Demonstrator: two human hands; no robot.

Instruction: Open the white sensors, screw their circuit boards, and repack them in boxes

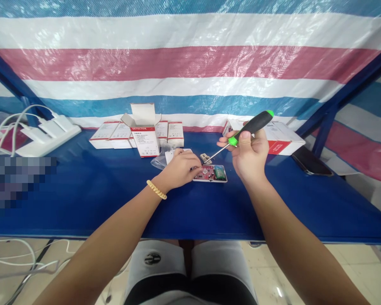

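My right hand (pixel 250 150) is closed round the black and green handle of a screwdriver (pixel 252 125). The shaft slants down to the left, and its tip is near the upper edge of a red circuit board (pixel 206 172). That board sits in a shallow white housing (pixel 222 181) with a green part at its right end. My left hand (pixel 186 165) is at the board's left end, thumb and fingers pinched together. Whatever is between those fingertips is too small to make out. Just behind the board lies a small beige part (pixel 205 158).
An open white detector box (pixel 146 142) stands behind my left hand, with several closed boxes (pixel 106 135) beside it. A clear plastic bag (pixel 160 161) lies close by. At right are a larger white box (pixel 285 137) and a phone (pixel 313 161); a power strip (pixel 51 135) is at left.
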